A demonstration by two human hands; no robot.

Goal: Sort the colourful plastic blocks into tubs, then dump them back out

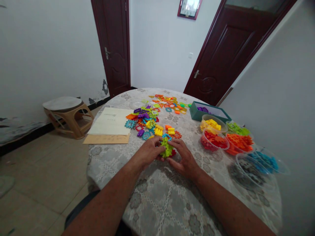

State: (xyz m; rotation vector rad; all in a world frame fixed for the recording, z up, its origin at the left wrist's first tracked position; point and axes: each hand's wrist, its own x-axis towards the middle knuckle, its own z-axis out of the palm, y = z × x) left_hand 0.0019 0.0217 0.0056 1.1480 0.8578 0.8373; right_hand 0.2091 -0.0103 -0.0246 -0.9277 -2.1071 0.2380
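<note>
Left and right hands (184, 160) gripped one lime-green cluster (166, 147) between them, over the near middle of the desk (167, 200).
Fingers hid the cluster's edges, so its pieces could not be counted; whether the bit of red (174, 153) beside it was joined on could not be told. The view's bottom cut off both forearms (110, 196); its top cropped one framed picture (189, 8). The loose coloured pieces (145, 123) beyond overlapped too much for counting. Six clear tubs (220, 149) stood at right, one each for yellow, red, green, orange, blue and grey pieces. One box (195, 113) held purple pieces (203, 110). Two sheets (112, 121) overlapped at left, their marks illegible.
</note>
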